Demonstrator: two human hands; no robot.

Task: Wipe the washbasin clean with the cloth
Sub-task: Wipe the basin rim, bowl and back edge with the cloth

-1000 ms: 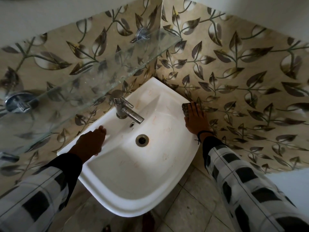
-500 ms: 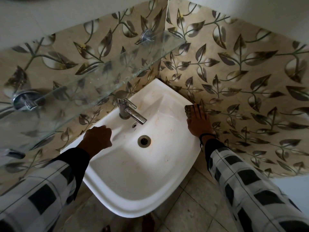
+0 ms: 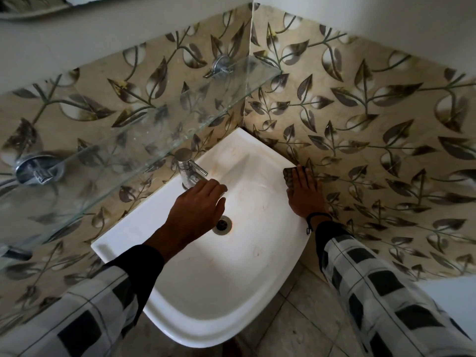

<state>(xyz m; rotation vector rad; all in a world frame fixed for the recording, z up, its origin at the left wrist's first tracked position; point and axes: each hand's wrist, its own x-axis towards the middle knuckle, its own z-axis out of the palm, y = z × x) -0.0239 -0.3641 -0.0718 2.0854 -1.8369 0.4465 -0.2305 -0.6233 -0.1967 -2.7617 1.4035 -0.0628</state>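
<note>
The white washbasin [image 3: 180, 292] sits in a tiled corner, with faint reddish marks across its bowl. My right hand [image 3: 306, 197] lies flat on the basin's right rim against the wall. It presses down a dark cloth [image 3: 288, 176], and only the cloth's far end shows past the fingertips. My left hand [image 3: 198, 210] hovers over the bowl, just left of the drain [image 3: 222, 225]. Its bent fingers cover the spout of the chrome tap [image 3: 186, 163]. Whether they grip the spout is hidden.
A glass shelf [image 3: 154, 130] on chrome brackets juts out above the tap and the basin's left side. Leaf-patterned wall tiles [image 3: 373, 150] close in at the back and right. Floor tiles [image 3: 296, 320] show below the basin's front edge.
My left hand has left the basin's left rim and moved right, over the bowl and onto the tap spout. My right hand stays on the cloth at the right rim.
</note>
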